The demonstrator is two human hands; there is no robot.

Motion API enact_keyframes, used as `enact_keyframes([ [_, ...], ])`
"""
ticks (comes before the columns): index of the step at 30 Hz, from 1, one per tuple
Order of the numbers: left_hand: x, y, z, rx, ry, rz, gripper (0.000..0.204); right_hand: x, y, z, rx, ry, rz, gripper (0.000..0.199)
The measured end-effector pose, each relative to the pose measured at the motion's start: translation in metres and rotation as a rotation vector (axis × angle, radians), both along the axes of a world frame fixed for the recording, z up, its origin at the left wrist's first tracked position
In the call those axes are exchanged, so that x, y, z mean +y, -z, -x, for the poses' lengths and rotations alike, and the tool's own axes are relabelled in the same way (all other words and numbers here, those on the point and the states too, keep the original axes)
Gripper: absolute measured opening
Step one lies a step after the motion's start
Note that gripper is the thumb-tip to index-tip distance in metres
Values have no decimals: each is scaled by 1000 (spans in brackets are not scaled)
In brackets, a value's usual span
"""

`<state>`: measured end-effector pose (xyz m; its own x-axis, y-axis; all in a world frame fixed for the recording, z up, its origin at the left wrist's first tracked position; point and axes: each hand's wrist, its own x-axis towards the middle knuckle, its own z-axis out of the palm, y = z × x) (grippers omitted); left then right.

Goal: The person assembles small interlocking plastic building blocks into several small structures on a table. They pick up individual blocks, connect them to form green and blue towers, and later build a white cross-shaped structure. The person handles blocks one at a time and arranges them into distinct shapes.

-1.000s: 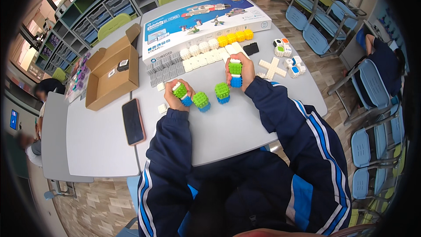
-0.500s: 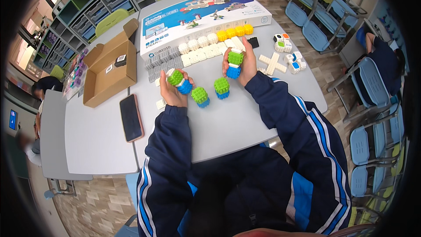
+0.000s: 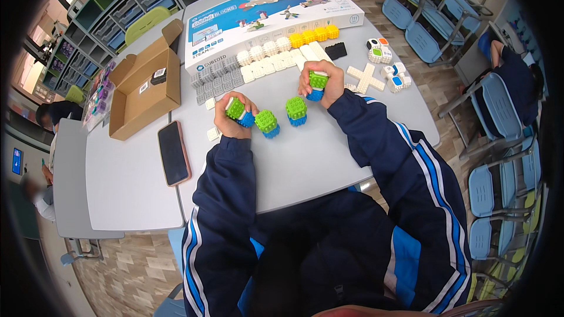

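Observation:
My left hand (image 3: 228, 124) is closed around a small stack of building blocks (image 3: 236, 107), green above and blue below with a white piece between. My right hand (image 3: 332, 80) grips a similar green, white and blue block stack (image 3: 318, 82); its fingers wrap the side and partly hide it. Between my hands, two green-on-blue stacks stand upright on the table: one stack (image 3: 267, 122) right beside my left hand, the other stack (image 3: 296, 109) a little farther right. Neither of these is touched.
Rows of grey blocks (image 3: 217, 79), white blocks (image 3: 270, 50), yellow blocks (image 3: 314, 35) and black pieces (image 3: 336, 51) line a large printed box (image 3: 270, 9). White cross piece (image 3: 366, 78) and electronic cubes (image 3: 379, 51) lie right. Left are a phone (image 3: 174, 154) and an open carton (image 3: 144, 91).
My fingers have closed farther over both held stacks, hiding more of them. The right hand's fingers now curl over the top. The two standing stacks stay in place.

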<state>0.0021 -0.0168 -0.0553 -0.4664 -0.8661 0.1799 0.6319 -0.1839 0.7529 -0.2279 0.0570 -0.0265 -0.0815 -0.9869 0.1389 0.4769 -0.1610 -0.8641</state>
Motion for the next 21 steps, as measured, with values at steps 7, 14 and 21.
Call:
enact_keyframes([
  [7,-2,-3,-6,77,80,-81,41,2,-3,-4,70,139,-13,35],
  [14,0,5,14,-119,-48,239,46,-4,0,-15,471,176,199,41],
  [21,5,-1,17,-351,-79,331,33,-6,10,-25,555,-22,87,44],
])
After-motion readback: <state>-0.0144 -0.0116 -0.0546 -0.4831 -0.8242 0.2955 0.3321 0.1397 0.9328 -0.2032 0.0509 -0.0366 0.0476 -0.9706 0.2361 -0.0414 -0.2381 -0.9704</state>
